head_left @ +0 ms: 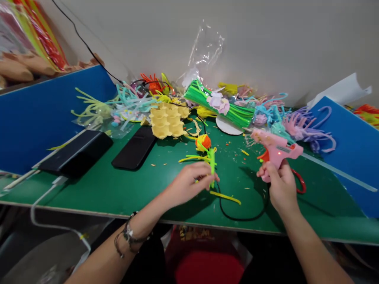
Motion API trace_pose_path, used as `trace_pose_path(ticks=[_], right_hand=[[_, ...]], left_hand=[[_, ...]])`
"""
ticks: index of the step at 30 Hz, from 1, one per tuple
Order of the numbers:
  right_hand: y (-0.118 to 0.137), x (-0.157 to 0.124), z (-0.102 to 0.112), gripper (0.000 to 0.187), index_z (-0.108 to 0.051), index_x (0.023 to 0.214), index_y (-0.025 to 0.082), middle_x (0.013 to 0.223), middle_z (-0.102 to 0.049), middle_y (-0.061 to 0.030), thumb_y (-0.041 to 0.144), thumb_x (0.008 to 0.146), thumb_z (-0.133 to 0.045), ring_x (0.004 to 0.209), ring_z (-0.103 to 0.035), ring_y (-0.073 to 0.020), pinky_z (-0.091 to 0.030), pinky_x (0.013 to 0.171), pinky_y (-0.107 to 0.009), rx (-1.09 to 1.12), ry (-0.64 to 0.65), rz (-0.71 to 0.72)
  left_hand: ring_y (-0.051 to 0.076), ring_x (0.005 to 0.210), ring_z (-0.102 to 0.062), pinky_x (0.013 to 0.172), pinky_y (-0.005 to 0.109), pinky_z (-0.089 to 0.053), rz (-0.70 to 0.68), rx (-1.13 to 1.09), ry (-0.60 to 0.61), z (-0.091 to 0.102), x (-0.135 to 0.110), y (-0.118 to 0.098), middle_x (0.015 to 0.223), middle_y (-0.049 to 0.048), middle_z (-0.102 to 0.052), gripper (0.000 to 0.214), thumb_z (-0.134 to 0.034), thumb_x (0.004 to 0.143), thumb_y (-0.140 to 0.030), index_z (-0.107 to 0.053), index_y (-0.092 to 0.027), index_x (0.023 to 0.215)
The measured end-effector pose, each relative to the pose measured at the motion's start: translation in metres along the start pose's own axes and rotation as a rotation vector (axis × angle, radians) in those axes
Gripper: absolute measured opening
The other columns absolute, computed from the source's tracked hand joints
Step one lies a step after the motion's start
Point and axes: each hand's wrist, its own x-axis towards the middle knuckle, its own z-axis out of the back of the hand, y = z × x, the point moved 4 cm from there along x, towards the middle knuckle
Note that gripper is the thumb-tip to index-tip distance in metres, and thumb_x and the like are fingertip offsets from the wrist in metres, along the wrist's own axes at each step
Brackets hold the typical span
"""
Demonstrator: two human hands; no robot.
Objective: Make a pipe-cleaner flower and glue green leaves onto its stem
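My right hand [281, 185] is wrapped round the handle of a pink hot glue gun [271, 144], which has a small lit light and a long clear glue stick [340, 172] sticking out behind. Its nozzle points left. In my left hand [194, 181], thumb and fingers pinch a bright green pipe cleaner [212, 163] held upright. Just beyond it sits an orange and yellow ball [203, 142]. Yellow pipe cleaners lie around my left fingers, one of them [226, 197] on the table near me. The glue gun's black cord [242, 219] loops between my hands.
Bundled green pipe cleaners [220, 103] and a yellow egg-carton piece [167, 121] lie at the back. On the left are a black phone [134, 148] and a black power bank [78, 152] with a white cable. Blue panels [53, 114] border both sides. Red scissor handles [300, 181] show by my right hand.
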Motion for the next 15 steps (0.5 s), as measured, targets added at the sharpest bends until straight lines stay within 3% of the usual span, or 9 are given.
trace_pose_path(ticks=[2, 4, 9, 15], right_hand=[[0.001, 0.004, 0.006, 0.027, -0.047, 0.088, 0.022, 0.06, -0.055, 0.0081, 0.042, 0.078, -0.063, 0.052, -0.053, -0.008, -0.042, 0.051, -0.022, 0.006, -0.04, 0.035], [0.0, 0.007, 0.01, 0.026, -0.048, 0.087, 0.021, 0.06, -0.054, 0.0081, 0.042, 0.078, -0.063, 0.051, -0.052, -0.0075, -0.041, 0.051, -0.021, 0.028, -0.051, 0.041], [0.01, 0.012, 0.018, 0.019, -0.047, 0.08, 0.021, 0.057, -0.052, 0.0082, 0.034, 0.078, -0.061, 0.051, -0.051, -0.0078, -0.042, 0.052, -0.023, 0.063, -0.103, 0.107], [0.031, 0.02, 0.044, 0.019, -0.044, 0.081, 0.024, 0.06, -0.048, 0.0087, 0.024, 0.071, -0.06, 0.048, -0.046, -0.0078, -0.044, 0.055, -0.026, 0.217, -0.41, 0.269]], left_hand=[[0.014, 0.076, -0.061, 0.07, 0.022, -0.046, -0.115, 0.038, 0.28, -0.021, -0.007, -0.014, 0.077, 0.0064, -0.066, 0.03, -0.044, 0.093, -0.028, -0.068, -0.015, 0.083], [0.015, 0.078, -0.062, 0.07, 0.022, -0.046, -0.183, 0.124, 0.422, -0.039, -0.013, -0.021, 0.084, 0.0078, -0.067, 0.03, -0.04, 0.094, -0.028, -0.067, -0.015, 0.088], [0.017, 0.091, -0.062, 0.081, 0.027, -0.048, -0.101, 0.363, 0.297, -0.058, -0.012, -0.007, 0.1, 0.0086, -0.066, 0.031, -0.038, 0.095, -0.027, -0.067, -0.017, 0.093], [0.025, 0.105, -0.058, 0.092, 0.039, -0.045, 0.059, 0.407, 0.053, -0.035, -0.002, 0.007, 0.116, 0.0128, -0.062, 0.034, -0.038, 0.093, -0.026, -0.07, -0.014, 0.09]])
